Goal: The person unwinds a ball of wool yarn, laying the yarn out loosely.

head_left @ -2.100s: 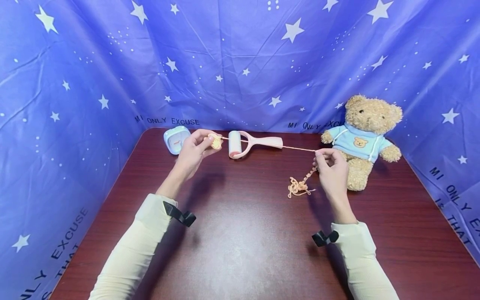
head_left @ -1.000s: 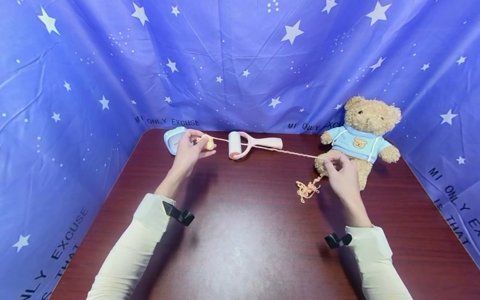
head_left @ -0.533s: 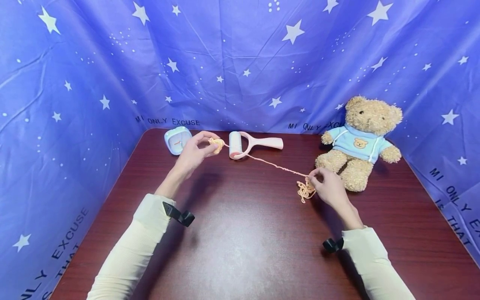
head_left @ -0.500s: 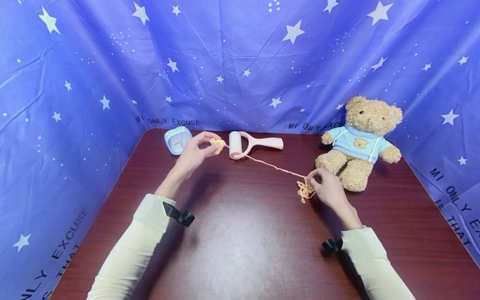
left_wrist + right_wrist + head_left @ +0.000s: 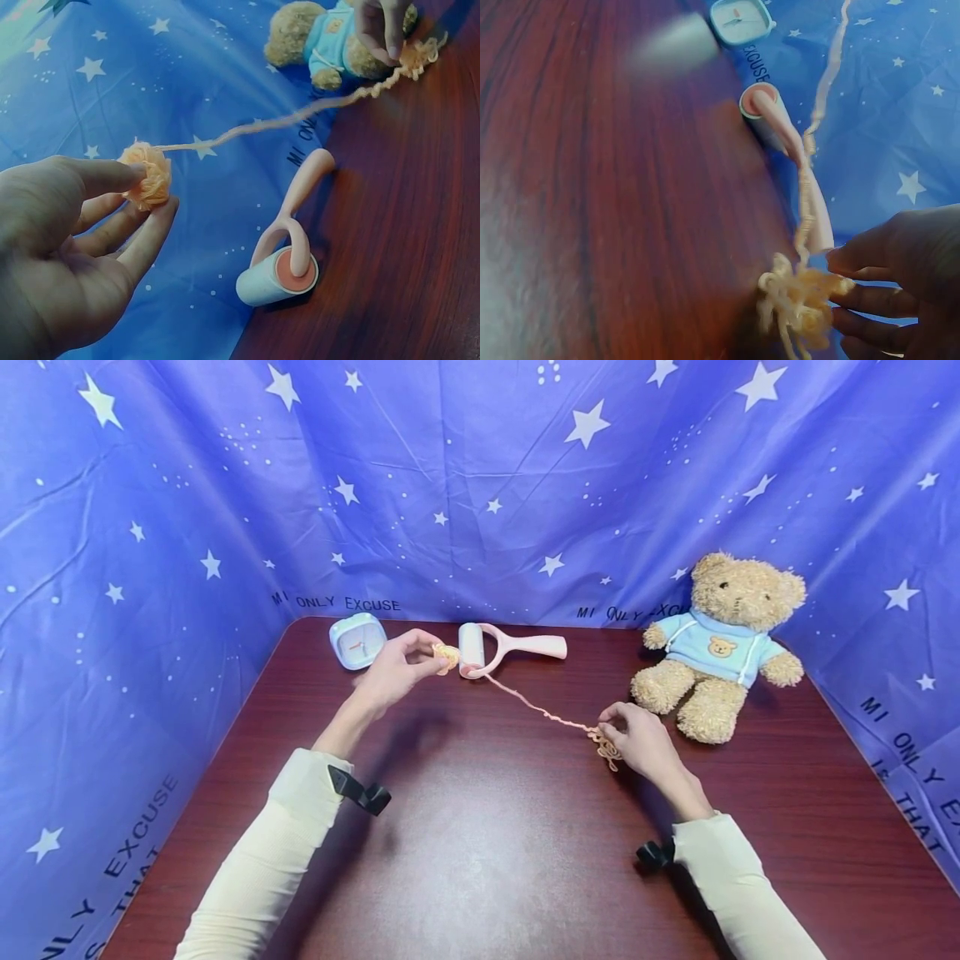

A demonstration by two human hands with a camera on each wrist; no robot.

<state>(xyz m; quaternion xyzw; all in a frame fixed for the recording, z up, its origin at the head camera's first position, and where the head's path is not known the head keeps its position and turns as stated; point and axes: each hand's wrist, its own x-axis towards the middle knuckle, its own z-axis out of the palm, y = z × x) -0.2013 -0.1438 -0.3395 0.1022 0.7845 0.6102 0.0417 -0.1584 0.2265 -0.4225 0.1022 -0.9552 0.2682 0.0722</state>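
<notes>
Far left on the desk [image 5: 465, 860]: small pale-blue clock [image 5: 357, 640], near the back edge, just left of the left hand.

Left hand [image 5: 396, 667]: raised above the desk, grip pinched on a small wound yarn ball [image 5: 447, 654]. Left wrist view shows the ball [image 5: 146, 175] held between thumb and fingertips [image 5: 161, 217], other fingers loosely curled under it.

Just right of the ball: pink lint roller [image 5: 502, 648] lying flat, roller head towards the left hand, handle pointing right. No contact with either hand.

Yarn strand [image 5: 536, 708] runs from the ball down and right, slightly slack, passing in front of the roller head to the right hand.

Right hand [image 5: 639, 745]: low over the desk, grip closed on the strand at a loose yarn tangle [image 5: 604, 747]. Right wrist view: tangle [image 5: 801, 298] bunched at the fingertips [image 5: 855, 296], sitting at desk level; can't tell if it touches the surface.

Far right: teddy bear [image 5: 722, 643] in a blue sweater, sitting upright near the back corner, close behind the right hand, not touching.

Backdrop: blue star-print cloth [image 5: 480, 485] on all sides.
</notes>
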